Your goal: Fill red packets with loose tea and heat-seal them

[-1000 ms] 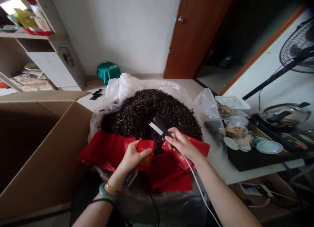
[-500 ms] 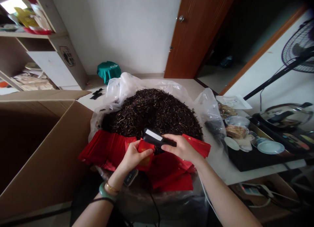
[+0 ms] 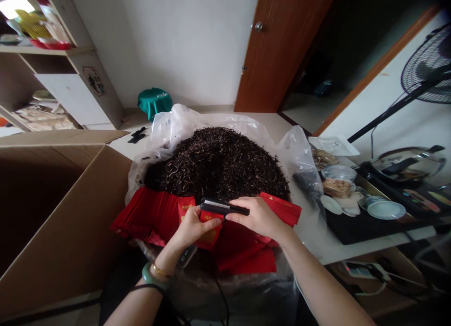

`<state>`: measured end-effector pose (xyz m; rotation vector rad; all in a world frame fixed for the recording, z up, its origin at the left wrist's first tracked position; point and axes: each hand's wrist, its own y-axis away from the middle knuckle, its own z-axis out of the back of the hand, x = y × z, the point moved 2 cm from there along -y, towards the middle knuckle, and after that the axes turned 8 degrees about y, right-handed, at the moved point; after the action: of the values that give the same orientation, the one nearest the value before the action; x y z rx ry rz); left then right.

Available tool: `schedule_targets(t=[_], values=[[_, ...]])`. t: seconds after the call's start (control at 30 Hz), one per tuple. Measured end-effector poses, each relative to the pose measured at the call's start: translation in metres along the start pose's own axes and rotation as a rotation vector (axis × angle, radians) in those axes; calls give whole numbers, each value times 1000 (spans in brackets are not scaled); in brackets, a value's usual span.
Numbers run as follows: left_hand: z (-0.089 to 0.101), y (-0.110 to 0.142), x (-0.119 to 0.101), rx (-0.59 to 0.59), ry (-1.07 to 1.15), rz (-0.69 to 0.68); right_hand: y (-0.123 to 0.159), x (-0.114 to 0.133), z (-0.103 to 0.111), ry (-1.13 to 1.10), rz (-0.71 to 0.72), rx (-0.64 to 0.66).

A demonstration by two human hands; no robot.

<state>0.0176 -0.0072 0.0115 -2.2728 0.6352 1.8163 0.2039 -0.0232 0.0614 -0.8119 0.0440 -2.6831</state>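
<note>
My left hand (image 3: 193, 226) is closed on a small red packet (image 3: 210, 228), holding it upright in front of me. My right hand (image 3: 257, 216) grips a black clamp-style sealer (image 3: 222, 207) with a white cord, its jaws lying across the top edge of the packet. Both hands hover over the near rim of a large clear plastic bag (image 3: 299, 152) heaped with dark loose tea leaves (image 3: 218, 161). Rows of red packets (image 3: 148, 213) lie along the bag's near edge, and more are piled under my right wrist.
An open cardboard box (image 3: 59, 208) stands at left. A low table (image 3: 369, 236) at right holds bowls, a tea tray and a steel pot (image 3: 408, 164). A fan (image 3: 428, 65), a wooden door (image 3: 278, 49), shelves (image 3: 45, 81) and a green bundle (image 3: 155, 102) lie beyond.
My right hand swung the sealer from pointing up over the tea down and left onto the top of the red packet. My left hand stayed put with the packet.
</note>
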Motion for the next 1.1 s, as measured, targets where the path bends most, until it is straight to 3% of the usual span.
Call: schedule_targets(t=[0.53,0.8,0.97,1.1], values=[[0,0,-2,-61,-19,40,2,5,-4,37,18,-36],[0,1,-1,-94,-27,41,-1,-6,1,-92,-107,-43],[1,0,1,-84,-4,50,1,-8,11,-119,-170,41],[-1,0,0,-39,-45,4,1,-2,9,-90,-117,96]])
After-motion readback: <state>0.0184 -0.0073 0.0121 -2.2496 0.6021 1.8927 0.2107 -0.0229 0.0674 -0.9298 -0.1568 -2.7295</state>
